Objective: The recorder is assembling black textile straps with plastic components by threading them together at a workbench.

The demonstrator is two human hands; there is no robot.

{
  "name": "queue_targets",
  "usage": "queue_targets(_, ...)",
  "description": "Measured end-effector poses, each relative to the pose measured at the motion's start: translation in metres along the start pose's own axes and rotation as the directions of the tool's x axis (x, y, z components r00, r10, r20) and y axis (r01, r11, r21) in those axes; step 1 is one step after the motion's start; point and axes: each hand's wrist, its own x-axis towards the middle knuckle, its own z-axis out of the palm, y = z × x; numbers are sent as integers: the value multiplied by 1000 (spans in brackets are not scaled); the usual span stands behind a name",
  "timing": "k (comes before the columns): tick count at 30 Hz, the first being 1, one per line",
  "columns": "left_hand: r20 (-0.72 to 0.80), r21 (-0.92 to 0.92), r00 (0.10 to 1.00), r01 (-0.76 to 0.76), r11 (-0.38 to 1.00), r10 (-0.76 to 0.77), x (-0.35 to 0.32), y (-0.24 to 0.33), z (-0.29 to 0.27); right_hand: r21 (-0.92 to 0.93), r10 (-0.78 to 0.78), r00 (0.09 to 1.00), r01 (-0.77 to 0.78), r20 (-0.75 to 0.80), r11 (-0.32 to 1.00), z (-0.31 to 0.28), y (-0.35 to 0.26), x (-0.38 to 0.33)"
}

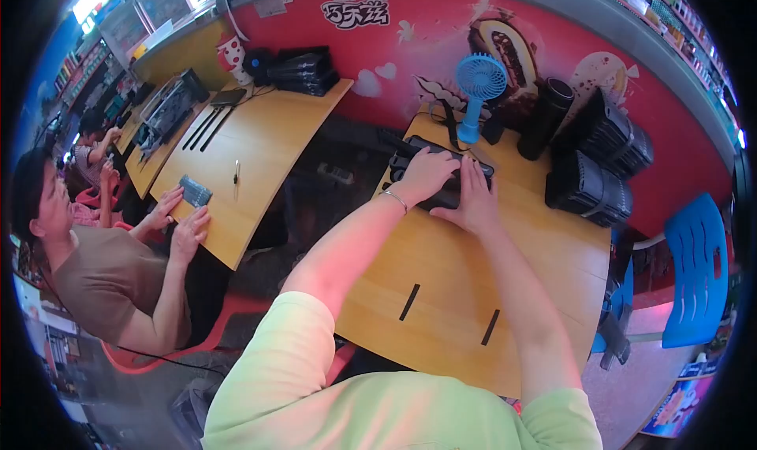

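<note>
At the far left part of my wooden table (378, 288), both hands are on a dark, flat case-like object (448, 198). My left hand (428, 174) curls over its left part, with a bracelet at the wrist. My right hand (475, 198) rests on its right part, fingers reaching over the top and the thumb toward the near side. The fingertips of the two hands come close together at its far edge. Most of the object is hidden under my hands, so its exact kind does not show.
A blue fan (479, 83) and a black cylinder (546, 119) stand behind my hands. Banded black stacks (590, 190) sit at the right. Two black strips (409, 302) mark the near tabletop. A person (110, 269) works at the left table; a blue chair (694, 273) stands right.
</note>
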Motion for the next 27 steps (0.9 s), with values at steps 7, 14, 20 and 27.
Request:
queue_targets(7,60,-36,994,-88,995,90,-5,-15,-10,-196,43,999,-44,-12,980,11,-2,4)
queue_targets(14,-290,-593,923,34,804,-253,7,-20,-99,-281,134,983,-94,125,955,-6,-3,9)
queue_targets(20,-393,-885,820,-215,414,-415,-29,1,-217,-258,156,970,-105,186,961,-14,-10,9)
queue_targets(27,-5,-788,986,98,608,-165,-87,90,-225,-184,151,974,-119,171,976,-15,-3,3)
